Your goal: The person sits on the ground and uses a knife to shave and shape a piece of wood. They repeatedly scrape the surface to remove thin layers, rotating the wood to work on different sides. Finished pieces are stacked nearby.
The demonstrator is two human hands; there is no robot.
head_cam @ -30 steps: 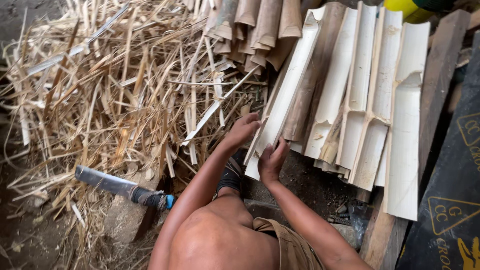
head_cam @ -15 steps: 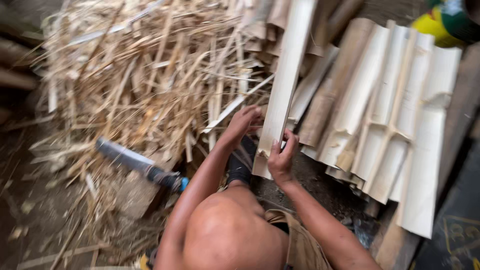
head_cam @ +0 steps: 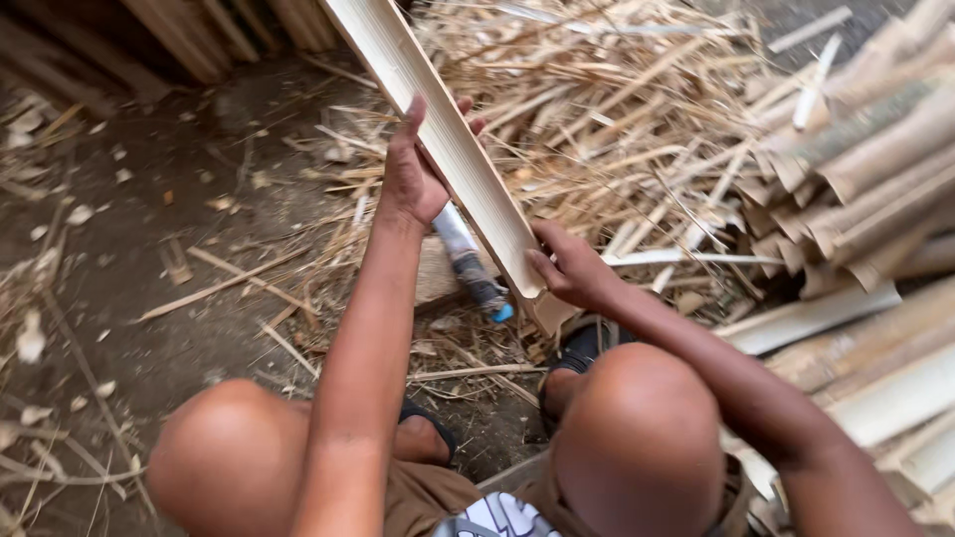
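Between the knees, a pale split bamboo slat [head_cam: 438, 139] lay with its long axis running from the near right up to the far left. The right hand [head_cam: 572, 268] gripped its near end; the left hand [head_cam: 413, 174] clasped it farther along. Beneath it lay a blade [head_cam: 468, 259], beside a heap of shavings [head_cam: 617, 129].

Heap of thin dry bamboo shavings & splinters [head_cam: 617, 109] seen at top centre, spread over dirt ground [head_cam: 149, 229]. Stack of split bamboo halves [head_cam: 856, 179] piled at right, pale inner sides partly shown. Big knife w/ dark handle & blue end cap [head_cam: 468, 261] laid on a flat stone, beside the shavings. Upright bamboo pieces [head_cam: 229, 30] leaned at top left. Dark sandals [head_cam: 582, 348] seen lower centre.
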